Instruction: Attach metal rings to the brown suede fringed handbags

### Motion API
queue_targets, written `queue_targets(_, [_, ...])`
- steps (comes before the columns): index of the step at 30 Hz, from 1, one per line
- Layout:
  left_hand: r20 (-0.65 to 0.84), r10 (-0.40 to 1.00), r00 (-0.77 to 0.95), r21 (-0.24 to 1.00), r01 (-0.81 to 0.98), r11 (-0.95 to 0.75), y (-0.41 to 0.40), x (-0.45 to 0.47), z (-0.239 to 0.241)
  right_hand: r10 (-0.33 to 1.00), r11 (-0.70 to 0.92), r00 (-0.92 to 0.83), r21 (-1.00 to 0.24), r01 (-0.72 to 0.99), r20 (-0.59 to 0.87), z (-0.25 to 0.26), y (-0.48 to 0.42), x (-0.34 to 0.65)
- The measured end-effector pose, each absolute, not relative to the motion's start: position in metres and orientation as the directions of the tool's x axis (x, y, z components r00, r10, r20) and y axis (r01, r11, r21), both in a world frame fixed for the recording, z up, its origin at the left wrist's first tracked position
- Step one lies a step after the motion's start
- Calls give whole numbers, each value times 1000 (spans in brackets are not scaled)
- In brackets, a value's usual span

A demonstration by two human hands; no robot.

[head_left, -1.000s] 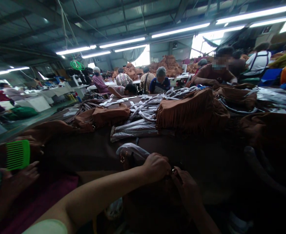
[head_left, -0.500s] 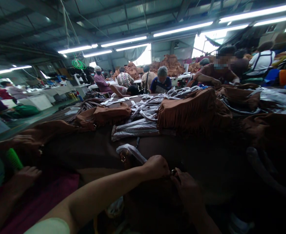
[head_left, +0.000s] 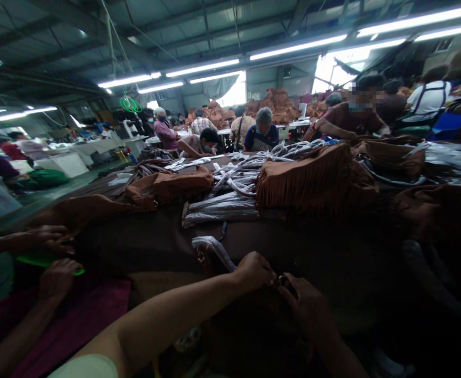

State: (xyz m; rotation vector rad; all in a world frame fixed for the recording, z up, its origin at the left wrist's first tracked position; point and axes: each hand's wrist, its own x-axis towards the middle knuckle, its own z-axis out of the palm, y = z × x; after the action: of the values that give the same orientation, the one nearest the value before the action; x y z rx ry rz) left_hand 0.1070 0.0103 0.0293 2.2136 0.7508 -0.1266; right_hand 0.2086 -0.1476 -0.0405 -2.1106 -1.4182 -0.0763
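Note:
My left hand point(head_left: 255, 270) reaches in from the lower left with its fingers bent into a pinch. What sits in that pinch is too dark to make out. Close by, my right hand point(head_left: 304, 296) has thumb and fingers closed on a small shiny metal ring point(head_left: 281, 280). Both hands are over a dark brown item, apparently a bag, whose outline is lost in shadow. A plastic-wrapped strap point(head_left: 216, 249) arches up behind my left wrist, with gold-coloured rings point(head_left: 201, 254) at its end.
Fringed brown bags point(head_left: 304, 176) and plastic-wrapped straps point(head_left: 222, 207) lie across the dark table point(head_left: 151, 236). At left, a co-worker's hands point(head_left: 59, 275) hold a green object point(head_left: 37, 260). Another person point(head_left: 356, 113) works across the table, with several more people behind.
My left fingers have opened slightly from a tighter fist and shifted a little from the ring. The co-worker's green object has tilted flatter. A person in the back has raised their head.

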Motion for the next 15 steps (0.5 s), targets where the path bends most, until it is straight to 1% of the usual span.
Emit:
queue_targets(4, [-206, 490, 847, 590, 508, -628, -1, 104, 39, 836, -271, 418, -394, 878, 355, -40, -148, 207])
queue_targets(7, [-144, 461, 876, 529, 462, -712, -9, 101, 44, 849, -248, 374, -346, 905, 372, -40, -148, 202])
queue_targets(11, [-155, 462, 873, 515, 471, -716, -7, 99, 41, 834, -226, 339, -291, 930, 435, -44, -146, 197])
queue_targets(13, [-182, 483, 857, 537, 498, -681, -2, 98, 36, 841, -198, 321, -306, 931, 435, -45, -145, 197])
queue_targets(15, [-230, 491, 840, 564, 526, -636, 2, 98, 30, 865, -159, 303, -353, 922, 401, -43, -144, 200])
